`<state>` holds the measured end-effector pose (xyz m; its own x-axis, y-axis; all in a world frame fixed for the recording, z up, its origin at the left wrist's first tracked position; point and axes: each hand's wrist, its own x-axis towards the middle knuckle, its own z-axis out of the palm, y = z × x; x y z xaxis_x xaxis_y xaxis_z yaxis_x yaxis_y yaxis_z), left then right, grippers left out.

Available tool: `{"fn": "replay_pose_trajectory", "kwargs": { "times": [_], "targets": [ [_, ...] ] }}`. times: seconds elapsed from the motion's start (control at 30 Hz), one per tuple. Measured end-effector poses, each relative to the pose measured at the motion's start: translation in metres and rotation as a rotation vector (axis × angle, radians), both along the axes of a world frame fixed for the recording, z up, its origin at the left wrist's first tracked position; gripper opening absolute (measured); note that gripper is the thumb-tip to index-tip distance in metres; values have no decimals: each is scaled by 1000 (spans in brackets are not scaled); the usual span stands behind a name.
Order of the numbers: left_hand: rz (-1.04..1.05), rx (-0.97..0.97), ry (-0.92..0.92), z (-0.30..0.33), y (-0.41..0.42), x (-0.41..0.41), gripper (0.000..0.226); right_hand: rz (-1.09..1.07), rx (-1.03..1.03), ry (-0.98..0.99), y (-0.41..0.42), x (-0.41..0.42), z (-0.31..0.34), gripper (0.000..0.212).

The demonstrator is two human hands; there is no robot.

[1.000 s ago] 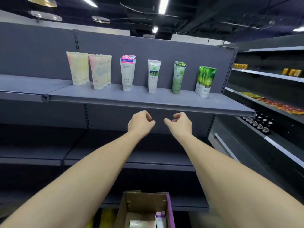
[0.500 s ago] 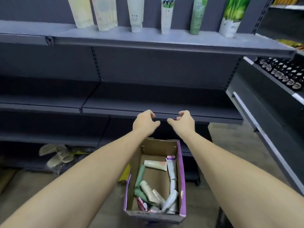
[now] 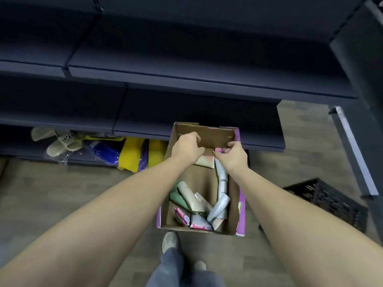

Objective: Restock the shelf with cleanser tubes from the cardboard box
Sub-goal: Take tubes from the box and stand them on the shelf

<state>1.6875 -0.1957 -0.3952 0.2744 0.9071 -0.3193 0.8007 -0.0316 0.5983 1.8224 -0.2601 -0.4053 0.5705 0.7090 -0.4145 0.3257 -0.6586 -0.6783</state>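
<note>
While both hands reach into the cardboard box (image 3: 207, 135), soft tubes (image 3: 217, 206) lie jumbled.
Left hand (image 3: 187, 147) curled, grip unclear; right hand (image 3: 233, 155) seemingly pinches a pink-capped tube (image 3: 220, 162), partly hidden.

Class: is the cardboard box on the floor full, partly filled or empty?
Partly filled. Tubes lie loose in the cardboard box, with bare brown bottom showing between them.

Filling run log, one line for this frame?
phase: reach into cardboard box | left hand: empty | right hand: closing on pink-capped tube
</note>
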Motion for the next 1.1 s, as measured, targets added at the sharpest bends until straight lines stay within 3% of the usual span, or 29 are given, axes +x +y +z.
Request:
{"fn": "replay_pose_trajectory", "kwargs": {
  "times": [0.5,0.63,0.73,0.87,1.0,1.1],
  "targets": [
    [-66,-342,214,-163,-14,-2,35,51,-406,126,-27,-3,-170,55],
    [-288,-431,278,-194,-21,-7,43,131,-525,146,-35,-6,-203,51],
    [-484,-406,395,-214,-31,-13,39,279,-612,174,-43,-12,-225,55],
    [-641,-270,514,-230,-40,-14,34,462,-624,75,-46,-20,-242,42],
    [-640,-291,515,-231,-31,-11,33,552,-604,-58,-43,-24,-248,33],
    [-606,-334,447,-232,-26,-14,38,529,-589,-51,-40,-18,-250,40]
  ]
}}
